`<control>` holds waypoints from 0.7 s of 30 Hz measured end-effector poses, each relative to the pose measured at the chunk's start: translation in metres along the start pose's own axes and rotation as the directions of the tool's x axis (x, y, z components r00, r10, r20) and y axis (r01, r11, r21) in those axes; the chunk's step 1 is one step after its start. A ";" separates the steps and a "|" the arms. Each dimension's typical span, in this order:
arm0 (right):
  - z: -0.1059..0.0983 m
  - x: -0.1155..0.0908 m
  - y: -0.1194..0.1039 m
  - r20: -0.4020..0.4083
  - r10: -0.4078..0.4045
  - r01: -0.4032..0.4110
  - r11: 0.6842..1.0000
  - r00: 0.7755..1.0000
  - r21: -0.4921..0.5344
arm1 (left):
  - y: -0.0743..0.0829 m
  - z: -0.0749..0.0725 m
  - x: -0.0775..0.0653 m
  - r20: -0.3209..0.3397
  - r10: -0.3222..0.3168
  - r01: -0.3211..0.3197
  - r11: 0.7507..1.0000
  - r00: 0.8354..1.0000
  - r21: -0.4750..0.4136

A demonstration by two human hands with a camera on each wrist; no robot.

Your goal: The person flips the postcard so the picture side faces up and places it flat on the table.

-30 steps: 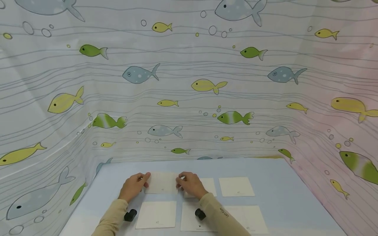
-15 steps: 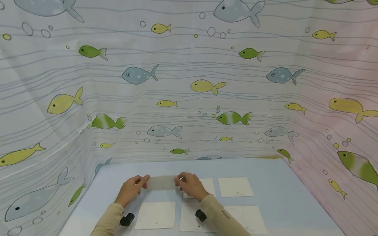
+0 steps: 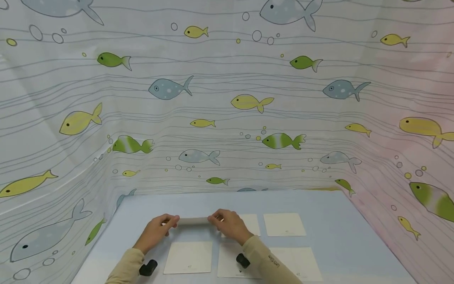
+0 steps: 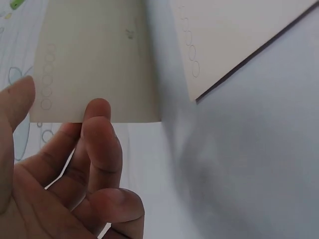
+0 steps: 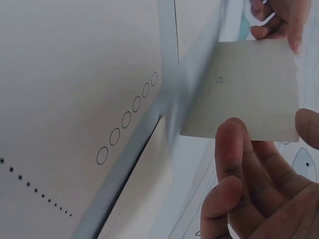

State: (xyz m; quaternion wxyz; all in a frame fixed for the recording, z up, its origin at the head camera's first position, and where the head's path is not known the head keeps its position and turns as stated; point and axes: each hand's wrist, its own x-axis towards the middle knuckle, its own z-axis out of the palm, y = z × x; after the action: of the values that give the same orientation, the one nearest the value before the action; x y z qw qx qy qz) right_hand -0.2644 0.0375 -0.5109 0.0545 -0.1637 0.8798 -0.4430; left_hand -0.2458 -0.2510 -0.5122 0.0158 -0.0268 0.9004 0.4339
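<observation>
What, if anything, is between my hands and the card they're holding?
Nothing visible: the left hand and right hand hold the card directly, by opposite ends. The other cards lie flat on the table, none of them between either hand and it.

Pale blue table (image 3: 330,213), pale cards (image 3: 188,257) flat on it in two rows.

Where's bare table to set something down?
Best: table right of the flat cards, up to the right-hand backdrop. Second: strip between back row and rear backdrop. Crowded: front centre, closely spaced cards, right sleeve over some; left hand, right hand, held card just behind.
</observation>
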 end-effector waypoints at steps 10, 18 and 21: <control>-0.002 -0.002 0.003 0.040 -0.032 0.031 0.999 0.999 0.032 | 0.002 -0.005 -0.006 0.039 0.027 -0.028 0.999 0.999 0.020; -0.002 -0.006 0.004 0.088 -0.044 0.041 0.998 0.995 0.040 | 0.000 -0.008 -0.011 0.093 0.058 -0.067 0.994 0.994 0.087; 0.001 -0.007 0.006 0.088 -0.046 0.046 0.999 0.995 0.002 | 0.000 -0.009 -0.013 0.110 0.067 -0.078 0.991 0.992 0.105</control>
State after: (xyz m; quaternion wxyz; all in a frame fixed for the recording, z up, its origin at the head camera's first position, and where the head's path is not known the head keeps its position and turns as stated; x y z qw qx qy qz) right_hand -0.2591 0.0424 -0.5162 0.0831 -0.2032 0.8726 -0.4364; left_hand -0.2324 -0.2578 -0.5058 0.0496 0.0301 0.9210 0.3852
